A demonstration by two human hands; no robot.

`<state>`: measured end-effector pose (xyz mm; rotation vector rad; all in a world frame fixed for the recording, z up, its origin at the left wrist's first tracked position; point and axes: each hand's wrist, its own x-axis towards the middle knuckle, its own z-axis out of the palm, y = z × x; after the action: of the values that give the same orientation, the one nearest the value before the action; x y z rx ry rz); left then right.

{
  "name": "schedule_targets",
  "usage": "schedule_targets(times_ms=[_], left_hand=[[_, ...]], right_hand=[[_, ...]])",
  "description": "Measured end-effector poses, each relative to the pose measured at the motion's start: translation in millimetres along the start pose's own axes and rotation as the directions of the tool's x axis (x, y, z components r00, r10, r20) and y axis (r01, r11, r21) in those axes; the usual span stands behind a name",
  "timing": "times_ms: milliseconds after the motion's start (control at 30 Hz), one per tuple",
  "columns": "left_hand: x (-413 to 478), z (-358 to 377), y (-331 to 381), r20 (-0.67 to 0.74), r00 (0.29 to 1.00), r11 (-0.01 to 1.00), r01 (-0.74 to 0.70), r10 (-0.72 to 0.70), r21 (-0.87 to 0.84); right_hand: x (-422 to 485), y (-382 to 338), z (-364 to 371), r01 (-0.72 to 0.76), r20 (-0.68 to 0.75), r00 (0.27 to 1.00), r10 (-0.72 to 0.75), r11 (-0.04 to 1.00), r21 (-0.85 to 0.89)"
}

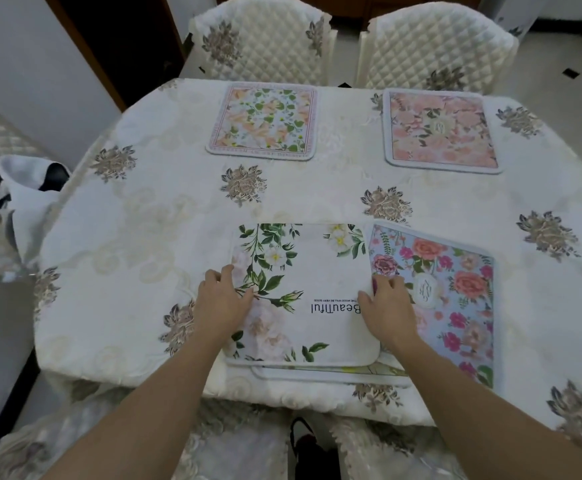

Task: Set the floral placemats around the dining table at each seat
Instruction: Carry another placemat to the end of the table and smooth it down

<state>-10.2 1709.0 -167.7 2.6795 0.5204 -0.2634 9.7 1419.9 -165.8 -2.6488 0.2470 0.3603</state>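
A white placemat [313, 271] with green leaves and the word "Beautiful" lies at the near edge of the table, on top of another mat [334, 374] whose edge shows below it. My left hand [222, 299] grips its left edge and my right hand [386, 306] grips its right edge. A blue placemat [455, 292] with pink and orange roses lies just to the right, partly under the white one. Across the table lie an orange-and-green floral placemat [265, 121] and a pink floral placemat [440, 131], each in front of a chair.
The table wears a cream tablecloth [137, 209] with grey-brown flower motifs. Two quilted cream chairs [261, 39] [438, 46] stand at the far side. A white bag with black handles [22, 192] sits on a seat at the left. Quilted chair covers [234, 445] show below the near edge.
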Motion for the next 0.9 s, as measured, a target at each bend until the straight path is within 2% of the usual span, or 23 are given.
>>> schedule_targets(times_ms=[233, 400, 500, 667, 900], left_hand=[[10.8, 5.1, -2.4, 0.033, 0.998, 0.992, 0.064, -0.061, -0.109], [12.5, 3.6, 1.2, 0.115, 0.987, 0.946, 0.145, -0.116, -0.289], [8.5, 4.1, 2.5, 0.130, 0.983, 0.925, 0.167, -0.130, -0.341], [0.9, -5.0, 9.6, 0.091, 0.992, 0.928, 0.111, -0.084, -0.355], [-11.2, -28.7, 27.3, 0.013, 0.999, 0.930, 0.039, -0.036, -0.365]], right_hand=[[10.8, -6.3, 8.3, -0.125, 0.001, 0.992, 0.128, 0.966, 0.225], [13.2, -9.9, 12.6, -0.226, 0.049, 0.972, 0.230, 0.856, 0.465], [8.6, -12.8, 15.4, -0.181, 0.069, 0.983, 0.168, 0.869, 0.461], [7.8, -14.4, 8.5, -0.146, 0.082, 0.989, 0.122, 0.872, 0.466], [4.2, -15.1, -24.0, -0.092, 0.028, 0.995, 0.091, 0.859, 0.503]])
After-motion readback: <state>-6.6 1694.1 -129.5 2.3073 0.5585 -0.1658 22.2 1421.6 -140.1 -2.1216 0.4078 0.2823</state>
